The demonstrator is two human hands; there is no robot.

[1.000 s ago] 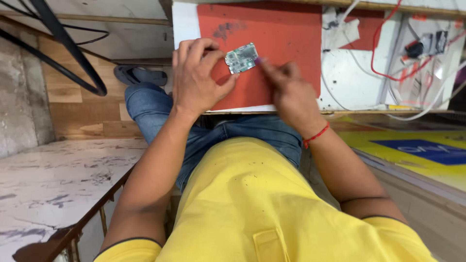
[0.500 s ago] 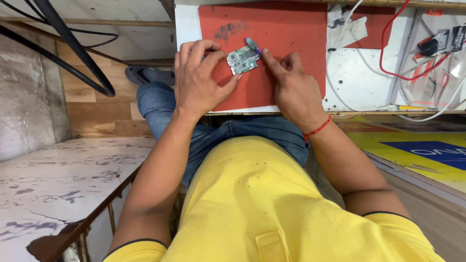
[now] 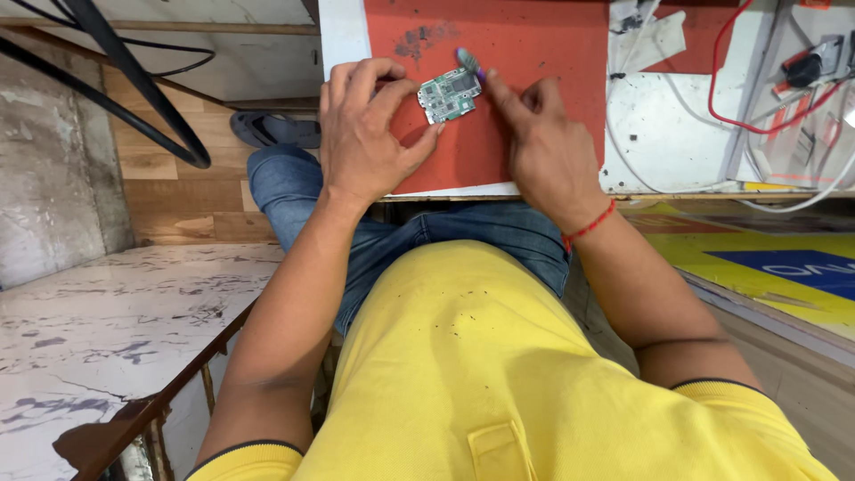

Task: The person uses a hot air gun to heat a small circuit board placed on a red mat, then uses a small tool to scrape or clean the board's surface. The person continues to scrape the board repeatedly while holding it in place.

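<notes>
A small green circuit board (image 3: pixel 450 94) lies on a red work mat (image 3: pixel 534 53) on the white bench. My left hand (image 3: pixel 361 134) holds the board's left edge between thumb and fingers. My right hand (image 3: pixel 539 147) grips a small tool with a purple handle (image 3: pixel 470 64), its end resting at the board's upper right corner. A red thread circles my right wrist.
Red and white wires (image 3: pixel 757 98) and small parts lie on the white bench top (image 3: pixel 677 142) to the right. Black cables (image 3: pixel 134 98) hang at the upper left. A marble-patterned surface (image 3: pixel 107 330) sits at my left, a yellow and blue panel (image 3: pixel 775 258) at my right.
The view has shifted slightly. My right hand has moved the tool from the board's right side up to its top right corner. My left hand keeps its hold.
</notes>
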